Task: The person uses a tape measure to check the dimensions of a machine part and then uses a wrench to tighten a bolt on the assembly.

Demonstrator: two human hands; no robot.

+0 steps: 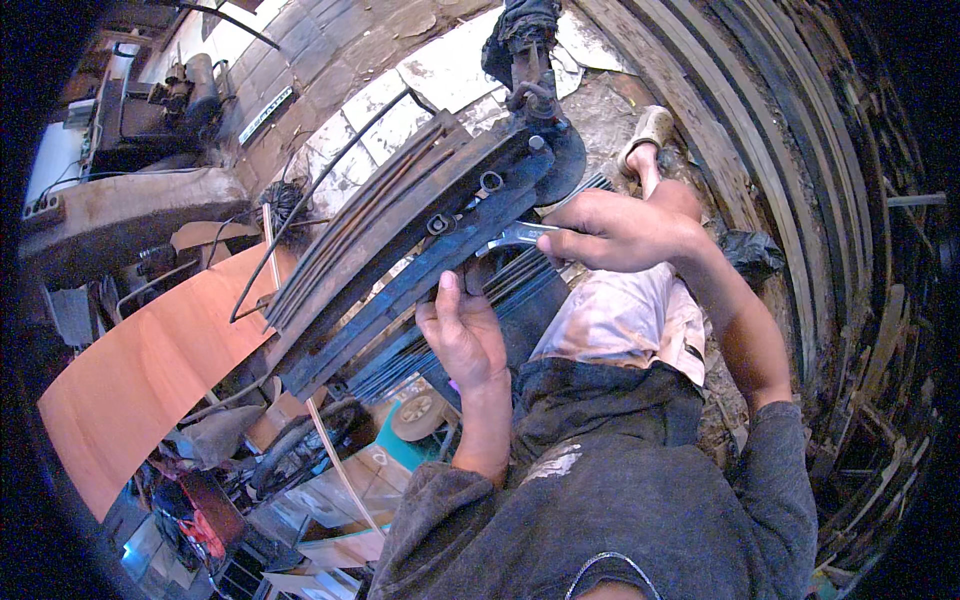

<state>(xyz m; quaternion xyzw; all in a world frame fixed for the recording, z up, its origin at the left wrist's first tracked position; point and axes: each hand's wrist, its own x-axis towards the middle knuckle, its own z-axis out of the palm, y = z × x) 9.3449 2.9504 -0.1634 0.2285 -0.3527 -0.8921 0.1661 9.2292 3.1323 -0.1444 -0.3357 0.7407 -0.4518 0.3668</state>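
Note:
A silver wrench (513, 236) is pinched between the thumb and fingers of my right hand (610, 230), its head against the near side of a dark steel frame (400, 275). The frame is made of long, parallel, blue-black bars slanting across the middle. Two bolts with square-looking heads or washers, a near bolt (440, 224) and a far bolt (490, 182), stand out of it. My left hand (467, 335) is just below the wrench, at the frame's near edge, thumb raised and fingers curled. What those fingers grip is hidden in shadow.
A round metal base (560, 165) with a clamp-like post meets the frame's far end. Thin dark rods (400, 355) lie beneath it. An orange-brown sheet (150, 375) spreads at left, beside a machine (175, 110). Long planks (760, 130) are stacked at right.

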